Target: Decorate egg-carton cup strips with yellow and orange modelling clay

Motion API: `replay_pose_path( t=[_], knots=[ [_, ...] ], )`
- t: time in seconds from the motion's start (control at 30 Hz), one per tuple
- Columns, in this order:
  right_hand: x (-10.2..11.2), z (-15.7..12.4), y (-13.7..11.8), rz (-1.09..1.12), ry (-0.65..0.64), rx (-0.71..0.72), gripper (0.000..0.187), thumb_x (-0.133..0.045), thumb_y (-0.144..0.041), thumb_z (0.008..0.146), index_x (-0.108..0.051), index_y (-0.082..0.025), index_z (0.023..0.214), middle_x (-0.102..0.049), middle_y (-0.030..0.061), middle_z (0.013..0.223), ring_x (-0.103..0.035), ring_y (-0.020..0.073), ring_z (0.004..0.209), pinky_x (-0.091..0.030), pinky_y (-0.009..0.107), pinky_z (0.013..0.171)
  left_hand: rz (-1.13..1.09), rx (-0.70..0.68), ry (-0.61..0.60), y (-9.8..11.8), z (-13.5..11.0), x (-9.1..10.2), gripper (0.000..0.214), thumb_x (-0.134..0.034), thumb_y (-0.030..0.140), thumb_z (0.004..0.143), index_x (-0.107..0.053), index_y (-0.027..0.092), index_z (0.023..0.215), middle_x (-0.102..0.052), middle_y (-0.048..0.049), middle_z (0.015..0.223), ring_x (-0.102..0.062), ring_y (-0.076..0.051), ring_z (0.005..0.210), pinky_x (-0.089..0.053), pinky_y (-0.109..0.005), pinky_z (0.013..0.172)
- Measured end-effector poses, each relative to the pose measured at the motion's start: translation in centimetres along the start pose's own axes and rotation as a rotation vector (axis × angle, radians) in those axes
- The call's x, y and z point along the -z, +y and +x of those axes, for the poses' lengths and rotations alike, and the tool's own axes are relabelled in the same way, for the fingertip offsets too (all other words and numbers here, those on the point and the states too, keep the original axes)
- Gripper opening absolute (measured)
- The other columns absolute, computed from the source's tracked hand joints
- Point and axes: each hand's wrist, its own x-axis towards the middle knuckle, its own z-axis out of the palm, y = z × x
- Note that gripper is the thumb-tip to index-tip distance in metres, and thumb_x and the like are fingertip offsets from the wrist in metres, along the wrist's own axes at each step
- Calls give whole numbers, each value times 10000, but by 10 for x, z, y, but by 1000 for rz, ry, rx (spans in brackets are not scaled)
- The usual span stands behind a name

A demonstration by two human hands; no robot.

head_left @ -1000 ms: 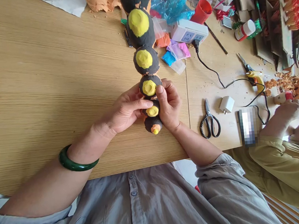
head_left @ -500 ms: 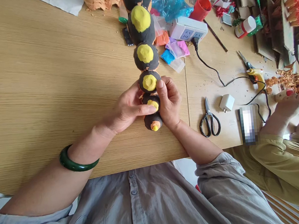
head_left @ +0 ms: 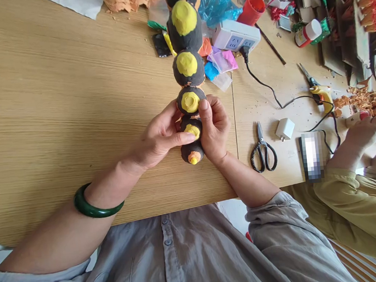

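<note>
Both hands hold a long strip of black-coated egg carton cups (head_left: 181, 76), each cup topped with a flat yellow clay dot; it runs away from me and past the top edge of the picture. My left hand (head_left: 165, 132) grips its near end from the left, thumb lying on a yellow dot (head_left: 191, 130). On the other side my right hand (head_left: 215, 125) is closed on the strip, its thumb upright against the side of a cup. The nearest cup shows bare orange with a small yellow tip (head_left: 194, 159). The fingers under the strip are hidden.
Scissors (head_left: 262, 151), a white charger (head_left: 285, 129) and a glue gun (head_left: 322, 95) lie to the right. Beyond stand a power strip (head_left: 236, 35), clay packets (head_left: 222, 61) and a red cup (head_left: 251, 10). A co-worker's hand (head_left: 362, 137) is at far right.
The strip's far end has swung a little to the right, uncovering more of a black packet and a yellow piece behind it. Both hands keep nearly the same place and grip.
</note>
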Motion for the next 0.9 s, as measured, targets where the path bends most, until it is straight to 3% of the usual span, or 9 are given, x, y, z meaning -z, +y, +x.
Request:
replay_pose_path(
  t=[0.2, 0.37, 0.53, 0.73, 0.9],
  knots=[
    [-1, 1, 2, 11, -12, 66, 494, -654, -765, 1096, -594, -291, 970, -681, -4, 837, -784, 216, 857, -738, 398, 738, 21, -24, 5, 0, 0, -2, 578, -949, 292, 863, -724, 254, 1395, -730, -53, 1249, -697, -227, 1157, -624, -329, 1003],
    [0, 1, 4, -35, 11, 138, 463, -581, -743, 1136, -601, -300, 1006, -657, 15, 891, -776, 228, 940, -728, 399, 764, 61, -52, 33, -1, 0, -1, 557, -956, 311, 870, -751, 254, 1385, -730, -52, 1233, -689, -227, 1157, -625, -328, 980],
    [1, 0, 6, -67, -4, 50, 420, -617, -687, 1144, -589, -294, 997, -671, 15, 905, -788, 230, 965, -734, 400, 774, 55, -43, 33, 0, 1, 0, 565, -962, 289, 853, -768, 250, 1382, -747, -67, 1282, -700, -244, 1207, -641, -343, 991],
    [-2, 0, -5, -49, 9, 51, 414, -638, -666, 1129, -576, -301, 943, -656, -10, 833, -727, 184, 785, -696, 348, 685, 39, 4, 45, 3, 2, -1, 567, -965, 274, 809, -785, 259, 1347, -759, -61, 1285, -701, -268, 1265, -643, -358, 1009],
    [-6, 0, -14, -34, 46, 104, 368, -658, -587, 1098, -541, -315, 879, -602, -19, 788, -628, 172, 687, -618, 333, 614, -37, 32, 59, 5, 2, -6, 518, -916, 223, 793, -802, 249, 1297, -765, -48, 1293, -688, -242, 1290, -612, -295, 992]
  ],
)
